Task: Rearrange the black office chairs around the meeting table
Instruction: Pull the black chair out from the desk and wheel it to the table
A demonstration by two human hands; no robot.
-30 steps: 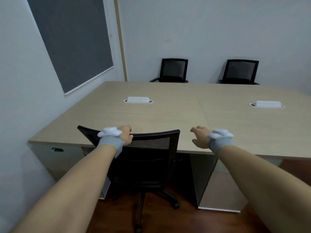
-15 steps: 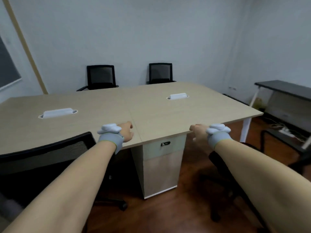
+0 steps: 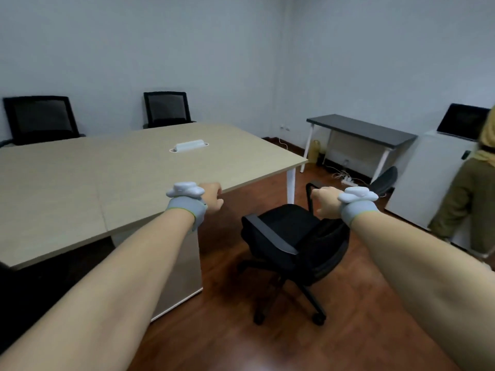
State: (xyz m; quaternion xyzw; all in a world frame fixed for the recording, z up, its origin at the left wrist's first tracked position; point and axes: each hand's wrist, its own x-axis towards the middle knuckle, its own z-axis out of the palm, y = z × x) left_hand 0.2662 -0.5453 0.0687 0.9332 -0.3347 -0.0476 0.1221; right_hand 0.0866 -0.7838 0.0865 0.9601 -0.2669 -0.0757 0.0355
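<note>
A black office chair [image 3: 284,231] stands on the wooden floor just off the meeting table's [image 3: 80,183] near right corner, its seat facing the table and its backrest under my right forearm. My right hand [image 3: 325,203] hovers over the seat beside the far armrest, fingers loosely apart, with no clear grip. My left hand [image 3: 213,199] is held in a loose fist above the table's near edge, holding nothing. Two more black chairs [image 3: 40,119] [image 3: 166,108] stand at the far side of the table. Part of another chair [image 3: 383,180] shows beyond my right hand.
A dark-topped side desk [image 3: 361,129] stands against the right wall, with a power strip [image 3: 348,180] and cables on the floor by it. A white cabinet [image 3: 428,170] carries a laptop [image 3: 460,119]. A person [image 3: 468,196] stands at the right edge.
My view has swung right from the table's left end to its right corner. My left hand has left the first chair's backrest, and both hands now reach toward the chair by the corner.
</note>
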